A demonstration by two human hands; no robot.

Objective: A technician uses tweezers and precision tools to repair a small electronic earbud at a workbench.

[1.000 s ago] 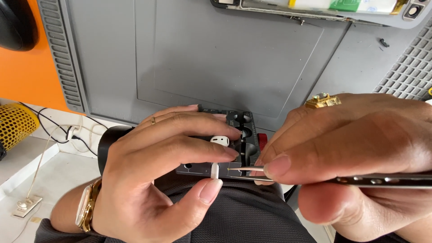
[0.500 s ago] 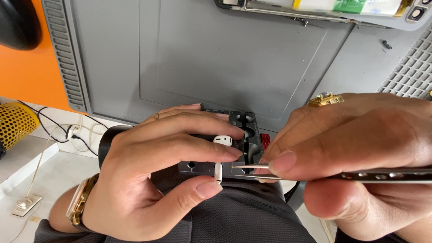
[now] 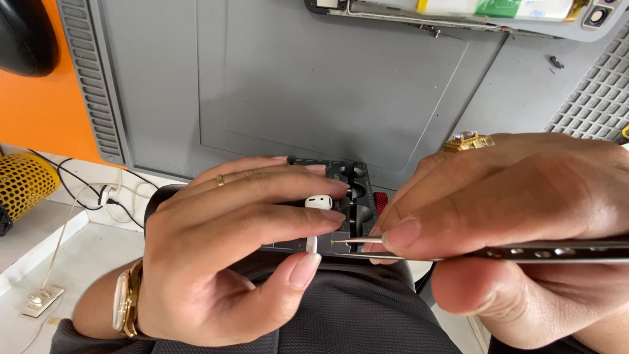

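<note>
Here, my left hand [image 3: 229, 255] is pinching a white earbud [image 3: 316, 210] against the dark fixture block [image 3: 350, 196] near me, while my right hand [image 3: 524, 223] is squeezing metal tweezers [image 3: 458, 250], tips touching the earbud's stem.

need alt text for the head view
A left hand steadies a small white plastic earbud in a black slotted holder, while the right hand points slim metal tweezers at its stem, above a grey work mat.
</note>
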